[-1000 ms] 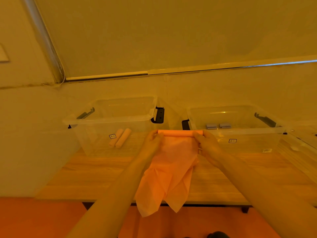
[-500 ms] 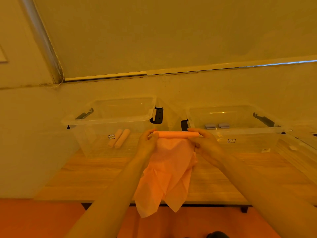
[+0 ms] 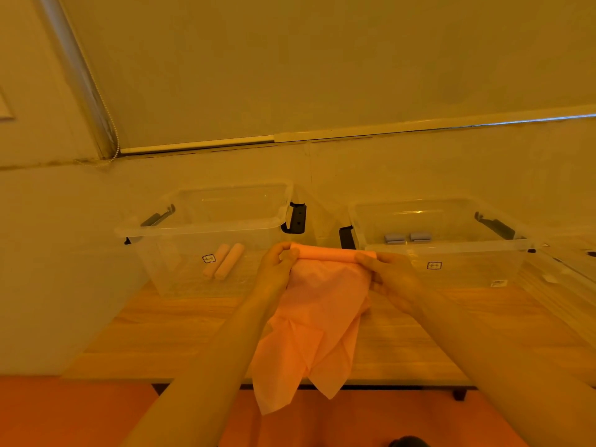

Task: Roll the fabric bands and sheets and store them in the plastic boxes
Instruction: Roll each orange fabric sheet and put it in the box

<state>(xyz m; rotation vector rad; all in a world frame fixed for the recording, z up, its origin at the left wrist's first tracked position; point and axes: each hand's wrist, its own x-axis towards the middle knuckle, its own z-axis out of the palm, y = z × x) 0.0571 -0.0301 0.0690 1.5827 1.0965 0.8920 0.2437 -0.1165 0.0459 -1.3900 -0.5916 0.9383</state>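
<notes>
A pink fabric sheet (image 3: 319, 321) hangs in the air above the wooden table (image 3: 167, 330), its top edge wound into a tight roll. My left hand (image 3: 275, 269) pinches the roll's left end and my right hand (image 3: 387, 275) grips the right end. The loose part drapes down past the table's front edge. Behind my hands stand two clear plastic boxes. The left box (image 3: 206, 227) holds two pink fabric rolls (image 3: 224, 261). Two small grey rolls (image 3: 408, 237) lie in the right box (image 3: 442, 246).
The boxes stand against a pale wall under a window blind, with black latch handles (image 3: 296, 217) on their ends. An orange floor shows below the table's front edge. Another clear lid or box edge (image 3: 567, 262) sits at the far right.
The roll at the top of the sheet has turned a little more and looks slightly thicker. My hands stay at its two ends, and the hanging part has barely shifted.
</notes>
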